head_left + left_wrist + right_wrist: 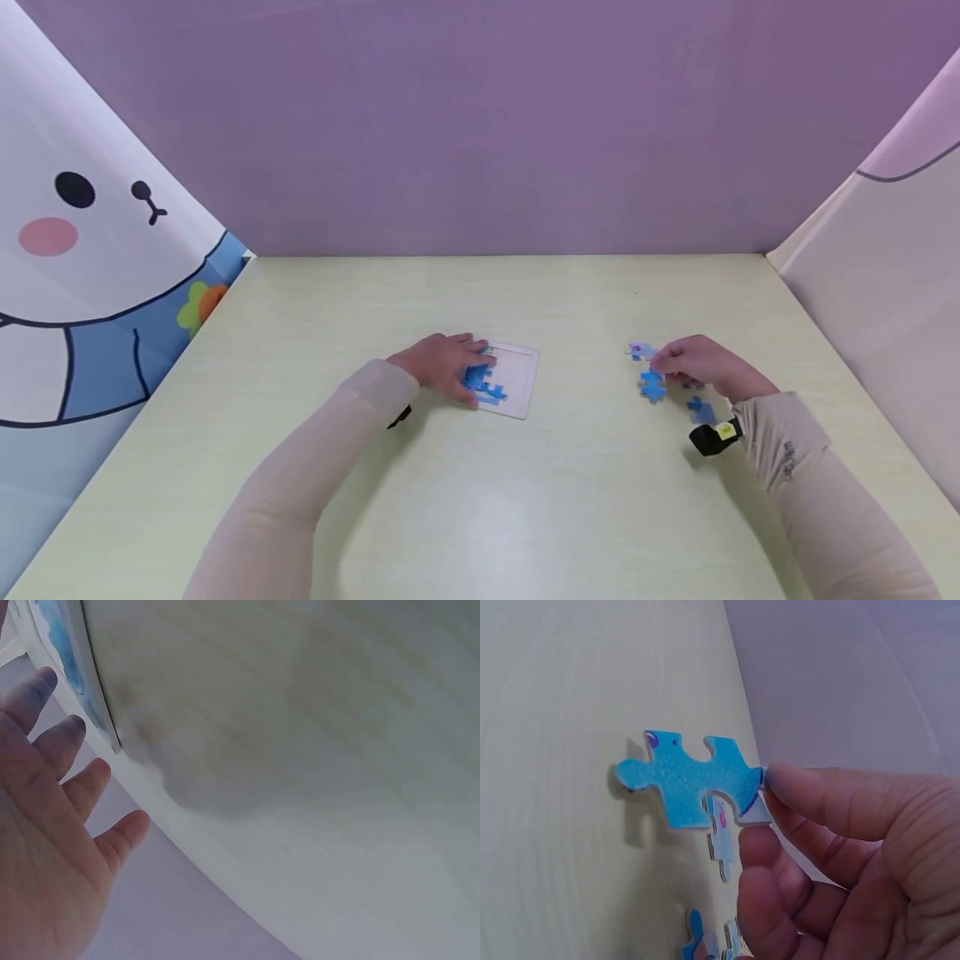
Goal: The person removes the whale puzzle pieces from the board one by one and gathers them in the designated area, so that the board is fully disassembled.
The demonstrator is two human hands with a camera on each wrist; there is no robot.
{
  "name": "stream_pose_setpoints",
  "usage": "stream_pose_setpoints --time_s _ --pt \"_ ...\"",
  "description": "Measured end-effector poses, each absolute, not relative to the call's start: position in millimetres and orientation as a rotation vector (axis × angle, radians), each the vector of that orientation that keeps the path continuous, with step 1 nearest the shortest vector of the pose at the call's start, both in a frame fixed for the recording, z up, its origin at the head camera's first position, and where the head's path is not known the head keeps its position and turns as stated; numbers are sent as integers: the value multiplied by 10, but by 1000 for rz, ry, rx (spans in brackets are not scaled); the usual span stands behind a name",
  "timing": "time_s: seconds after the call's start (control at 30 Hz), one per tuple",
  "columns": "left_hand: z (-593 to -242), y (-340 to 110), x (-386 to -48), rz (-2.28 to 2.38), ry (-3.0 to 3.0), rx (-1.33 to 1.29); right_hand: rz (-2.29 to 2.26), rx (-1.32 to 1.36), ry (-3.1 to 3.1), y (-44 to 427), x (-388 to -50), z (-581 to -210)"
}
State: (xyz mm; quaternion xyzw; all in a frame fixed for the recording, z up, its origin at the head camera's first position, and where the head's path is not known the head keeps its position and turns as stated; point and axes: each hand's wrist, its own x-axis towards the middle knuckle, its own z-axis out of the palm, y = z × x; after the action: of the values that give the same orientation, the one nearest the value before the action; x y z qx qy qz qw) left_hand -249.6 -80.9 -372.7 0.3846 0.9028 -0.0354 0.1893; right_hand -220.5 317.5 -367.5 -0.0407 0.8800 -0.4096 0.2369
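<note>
My left hand (pixel 441 365) rests with spread fingers over the left side of a square puzzle board (pixel 521 379). Blue pieces (pixel 477 379) lie in that board, partly covered by the hand. In the left wrist view, the fingers of the left hand (pixel 56 802) are extended beside the board's edge (pixel 94 682). My right hand (pixel 705 365) pinches a blue jigsaw piece (pixel 694 784) between thumb and fingers, held above the table. In the head view the same jigsaw piece (pixel 652 387) shows just left of the fingertips.
Loose jigsaw pieces lie around the right hand: a pale one with a purple mark (pixel 642 351) behind, and a blue one (pixel 702 410) in front. The light wooden table (pixel 480 500) meets a purple backdrop (pixel 480 125) at its far edge. Printed cloth panels flank both sides.
</note>
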Motion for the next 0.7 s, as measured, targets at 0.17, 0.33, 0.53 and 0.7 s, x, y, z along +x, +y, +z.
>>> stream_pose_setpoints --time_s 0.17,0.33,0.53,0.7 --pt "-3743 -822 -2503 -127 2513 1025 -1106 -94 2423 3189 -2232 -3690" --pt "-3727 -825 -2494 -140 2509 986 -1092 -105 2430 3192 -2278 -3720" --pt "-3715 -818 -2473 -111 2498 962 -1009 -148 2502 3203 -2339 -3770" --pt "-3718 -818 -2461 -128 2503 980 -953 -162 2553 3186 -2357 -3782"
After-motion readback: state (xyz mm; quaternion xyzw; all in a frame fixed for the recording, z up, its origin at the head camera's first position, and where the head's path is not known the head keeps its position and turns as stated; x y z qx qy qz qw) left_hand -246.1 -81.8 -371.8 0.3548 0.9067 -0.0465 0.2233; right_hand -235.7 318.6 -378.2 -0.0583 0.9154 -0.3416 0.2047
